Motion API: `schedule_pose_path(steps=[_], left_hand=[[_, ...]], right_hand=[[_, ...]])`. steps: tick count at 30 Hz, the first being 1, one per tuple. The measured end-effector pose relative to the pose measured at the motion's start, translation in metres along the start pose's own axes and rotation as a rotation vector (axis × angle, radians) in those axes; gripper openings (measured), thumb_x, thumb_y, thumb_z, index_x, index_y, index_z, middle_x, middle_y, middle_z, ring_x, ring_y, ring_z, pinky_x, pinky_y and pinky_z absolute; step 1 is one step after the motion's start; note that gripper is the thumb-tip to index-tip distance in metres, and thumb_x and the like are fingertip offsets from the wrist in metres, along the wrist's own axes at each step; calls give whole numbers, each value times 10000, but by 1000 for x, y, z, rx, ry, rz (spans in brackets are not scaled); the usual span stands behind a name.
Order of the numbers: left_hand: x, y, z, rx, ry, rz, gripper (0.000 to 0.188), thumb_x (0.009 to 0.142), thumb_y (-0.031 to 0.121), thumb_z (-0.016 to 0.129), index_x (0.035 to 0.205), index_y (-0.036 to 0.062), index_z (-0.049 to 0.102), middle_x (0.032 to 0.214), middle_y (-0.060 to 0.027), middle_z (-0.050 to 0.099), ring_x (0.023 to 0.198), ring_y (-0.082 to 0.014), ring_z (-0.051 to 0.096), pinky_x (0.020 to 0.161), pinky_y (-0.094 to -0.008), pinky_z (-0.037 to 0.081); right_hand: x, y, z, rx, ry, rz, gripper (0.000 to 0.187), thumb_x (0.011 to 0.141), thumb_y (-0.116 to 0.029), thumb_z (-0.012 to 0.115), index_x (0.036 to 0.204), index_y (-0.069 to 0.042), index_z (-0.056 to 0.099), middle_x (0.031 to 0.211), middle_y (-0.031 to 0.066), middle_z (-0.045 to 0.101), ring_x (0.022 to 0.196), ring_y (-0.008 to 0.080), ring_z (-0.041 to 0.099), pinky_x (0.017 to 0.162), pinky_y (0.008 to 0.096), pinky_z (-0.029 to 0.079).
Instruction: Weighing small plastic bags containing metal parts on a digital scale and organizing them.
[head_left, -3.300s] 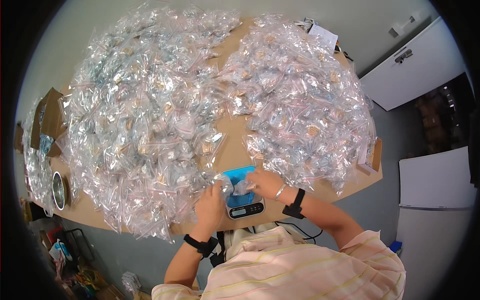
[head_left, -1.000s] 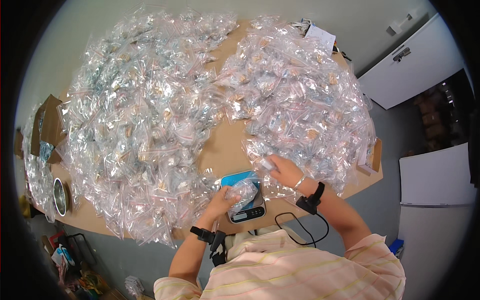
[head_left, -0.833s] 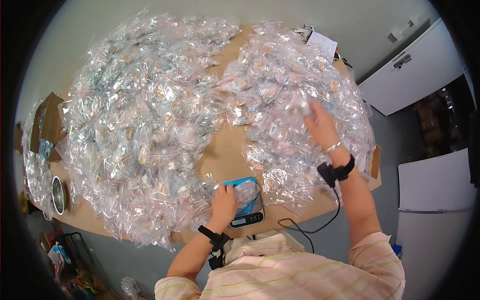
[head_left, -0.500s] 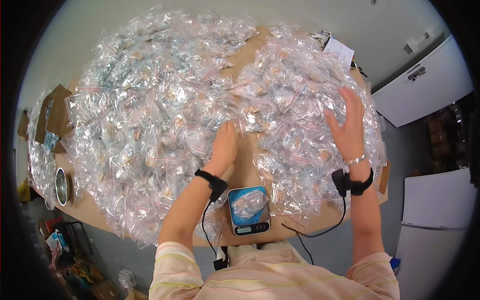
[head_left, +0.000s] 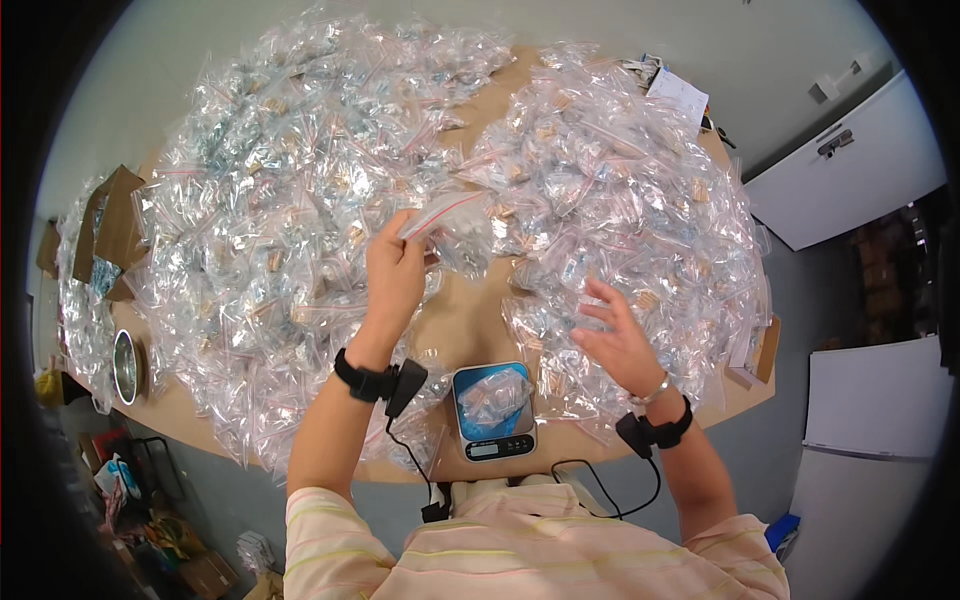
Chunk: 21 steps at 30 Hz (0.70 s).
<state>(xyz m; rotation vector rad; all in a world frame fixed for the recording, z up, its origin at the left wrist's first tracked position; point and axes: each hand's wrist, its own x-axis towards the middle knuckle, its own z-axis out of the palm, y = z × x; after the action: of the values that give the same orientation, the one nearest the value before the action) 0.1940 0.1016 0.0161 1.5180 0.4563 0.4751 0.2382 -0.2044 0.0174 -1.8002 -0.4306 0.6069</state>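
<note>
My left hand [head_left: 396,268] is closed on the edge of a clear zip bag [head_left: 458,232] with a red seal line, held up between the two heaps. What the bag contains is hard to make out. Over the right heap of filled clear bags [head_left: 600,190] hovers my right hand [head_left: 620,338], fingers apart and nothing in it. A small digital scale [head_left: 495,447] with a blue top stands near the table's front edge, and one filled clear bag [head_left: 494,398] lies on it. The left heap of bags [head_left: 280,230] spreads beside my left hand.
The brown table [head_left: 455,325] shows between the heaps. A metal bowl [head_left: 126,368] and an open cardboard box [head_left: 120,225] stand at the left. A small carton [head_left: 764,352] sits at the right edge, and a paper sheet [head_left: 678,100] lies at the far right.
My left hand has moved left and now holds up a clear zip bag. My right hand has come nearer and to the left, still with its fingers apart.
</note>
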Motion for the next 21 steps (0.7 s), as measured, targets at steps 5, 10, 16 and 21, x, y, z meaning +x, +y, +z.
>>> schedule_pose_path(steps=[5,10,16,21], left_hand=[[-106,60,-19,38,-176,-124,245,991,99,524,1222,19,551,1002,-37,639,910,-100,611,697,-226,500],[-154,78,-39,473,253,767,626,864,147,715,1388,37,391,1468,-172,369,1336,-265,418,1074,-408,369],[-179,75,-33,621,-262,283,881,709,223,855,1427,32,382,1468,-215,375,1368,-340,379,1111,-416,323],[-192,35,-57,296,-286,-162,800,737,130,814,1409,1,401,1228,-143,593,1141,-223,571,983,-352,446]], right_hand=[[5,-48,57,870,-417,170,767,903,-194,701,1515,-101,250,1409,123,415,1138,198,561,829,331,572],[0,-60,73,343,-507,64,651,888,-143,705,1446,-37,387,1133,51,613,862,119,642,753,290,577],[-5,-57,97,352,-717,3,535,889,-40,673,1384,-27,471,1195,53,609,1034,125,619,827,271,543],[-16,-36,106,450,-776,-26,562,860,-86,724,1365,-59,478,1314,69,506,1199,175,527,983,314,469]])
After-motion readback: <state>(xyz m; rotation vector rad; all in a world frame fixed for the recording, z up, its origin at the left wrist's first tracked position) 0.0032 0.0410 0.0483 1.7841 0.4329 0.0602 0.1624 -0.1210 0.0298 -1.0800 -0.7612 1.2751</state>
